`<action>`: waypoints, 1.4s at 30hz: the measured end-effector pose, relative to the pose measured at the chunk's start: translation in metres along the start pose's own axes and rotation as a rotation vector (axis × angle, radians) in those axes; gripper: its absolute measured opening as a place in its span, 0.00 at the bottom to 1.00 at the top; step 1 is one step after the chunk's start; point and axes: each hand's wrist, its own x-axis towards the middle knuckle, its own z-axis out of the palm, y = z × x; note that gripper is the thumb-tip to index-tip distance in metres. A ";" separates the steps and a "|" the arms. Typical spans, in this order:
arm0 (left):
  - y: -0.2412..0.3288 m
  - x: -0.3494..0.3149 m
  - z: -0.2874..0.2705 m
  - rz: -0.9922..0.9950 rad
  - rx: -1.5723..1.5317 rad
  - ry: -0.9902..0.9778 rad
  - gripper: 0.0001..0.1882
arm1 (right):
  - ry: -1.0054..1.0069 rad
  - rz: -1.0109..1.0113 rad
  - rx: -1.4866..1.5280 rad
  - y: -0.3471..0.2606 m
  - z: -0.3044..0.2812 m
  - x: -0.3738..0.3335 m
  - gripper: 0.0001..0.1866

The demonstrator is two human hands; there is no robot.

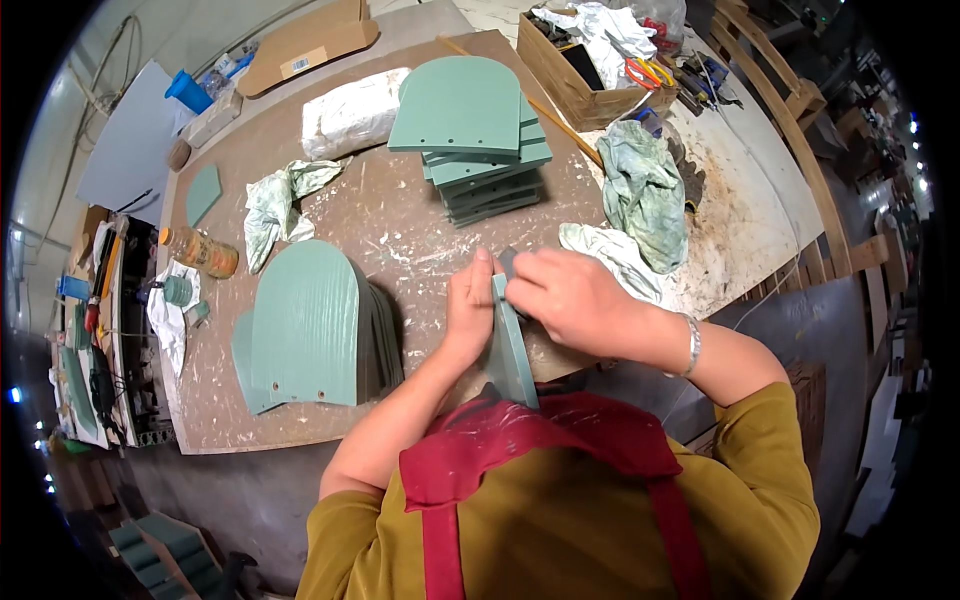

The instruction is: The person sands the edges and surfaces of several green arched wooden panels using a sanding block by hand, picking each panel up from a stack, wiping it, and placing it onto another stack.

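Note:
A green-painted panel [512,350] stands on edge close against my apron, its narrow side facing up. My left hand [470,305] is closed around the panel's far end, the thumb pointing upward. At the same end, the bent fingers of my right hand [565,295] pinch a small dark grey pad [507,262], which looks like sandpaper, against the panel's edge. To the left is a stack of round-topped green panels [310,320]. Beyond my hands lies a second stack of green panels [460,105], its pieces unevenly piled.
Paint-stained rags [645,195] lie at the right, and another rag [280,205] at the left. A wooden box [590,95] with scissors and tools stands far right. An orange-capped jar [200,252] lies near the left edge of the brown worktable [240,435]. A white wrapped bundle [352,112] lies at the back.

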 end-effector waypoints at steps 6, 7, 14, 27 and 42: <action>-0.008 0.001 -0.009 -0.029 -0.027 -0.084 0.30 | -0.152 -0.094 0.088 -0.025 -0.005 -0.019 0.06; -0.010 0.000 -0.008 -0.019 -0.029 -0.057 0.30 | -0.197 -0.095 0.117 -0.028 -0.007 -0.020 0.05; -0.015 0.001 -0.012 -0.015 -0.068 -0.080 0.30 | -0.078 -0.086 -0.071 -0.021 -0.002 -0.016 0.07; 0.014 -0.014 -0.021 0.117 0.101 -0.183 0.21 | 0.044 0.753 1.047 -0.004 0.003 -0.036 0.08; 0.050 -0.054 -0.018 -0.153 -0.004 -0.238 0.20 | 0.151 0.638 0.769 -0.007 0.009 -0.037 0.05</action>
